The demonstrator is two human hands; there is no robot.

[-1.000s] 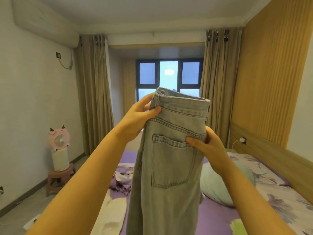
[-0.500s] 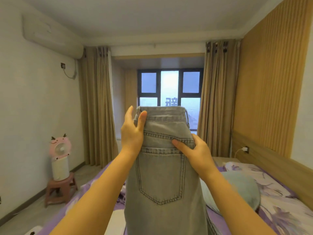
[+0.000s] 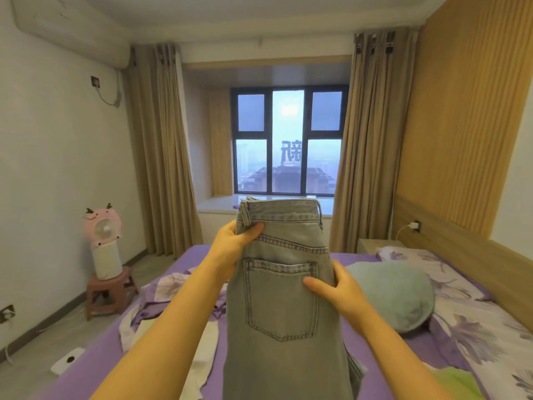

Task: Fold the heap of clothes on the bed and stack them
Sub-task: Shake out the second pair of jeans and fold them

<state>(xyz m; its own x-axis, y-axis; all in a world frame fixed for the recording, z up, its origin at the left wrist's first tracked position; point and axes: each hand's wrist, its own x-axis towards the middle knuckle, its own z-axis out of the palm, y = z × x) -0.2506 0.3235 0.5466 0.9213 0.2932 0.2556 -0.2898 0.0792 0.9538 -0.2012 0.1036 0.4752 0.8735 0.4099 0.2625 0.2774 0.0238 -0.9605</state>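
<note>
Above bed (image 3: 121, 359): jeans (image 3: 284, 301) hang upright, halved lengthwise, pocket facing wearer. Left hand (image 3: 230, 249) pinches waistband edge; right hand (image 3: 341, 293) clasps opposite edge lower down, likely aligning legs. Unfolded clothes (image 3: 173, 307) lie behind jeans.

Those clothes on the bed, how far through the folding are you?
Early on, by the look of it. No folded stack shows anywhere. In hand: the grey jeans, held up with legs together, the left hand gripping near the waistband and the right hand gripping the side by the back pocket. Left: the crumpled clothes lying loose on the purple bed, then the stacking.
</note>
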